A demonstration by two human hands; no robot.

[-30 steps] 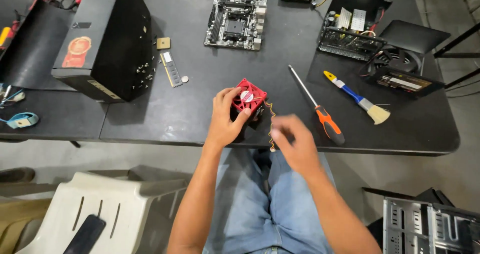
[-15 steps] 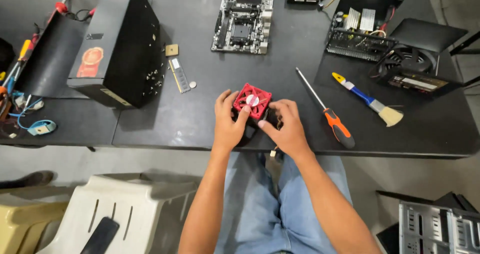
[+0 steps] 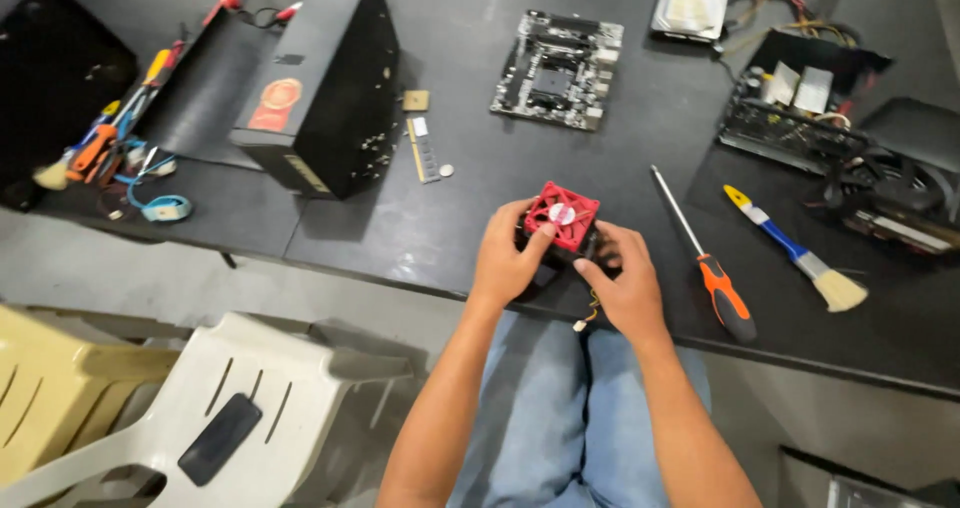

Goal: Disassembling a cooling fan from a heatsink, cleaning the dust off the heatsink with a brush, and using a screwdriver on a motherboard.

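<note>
While one red fan (image 3: 562,215) is being gripped by the left hand (image 3: 507,261) and right hand (image 3: 622,288) at the table edge (image 3: 400,280), one screwdriver (image 3: 700,258) is lying nearby

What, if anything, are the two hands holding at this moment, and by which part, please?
Both hold a small red fan on a dark block: the left hand grips its left side, the right hand its lower right side. Its thin cable hangs free below.

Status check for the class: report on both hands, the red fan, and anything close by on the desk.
Left hand and right hand both grip the red fan at table edge. Fan cable dangles. Screwdriver lies right, apart.
</note>
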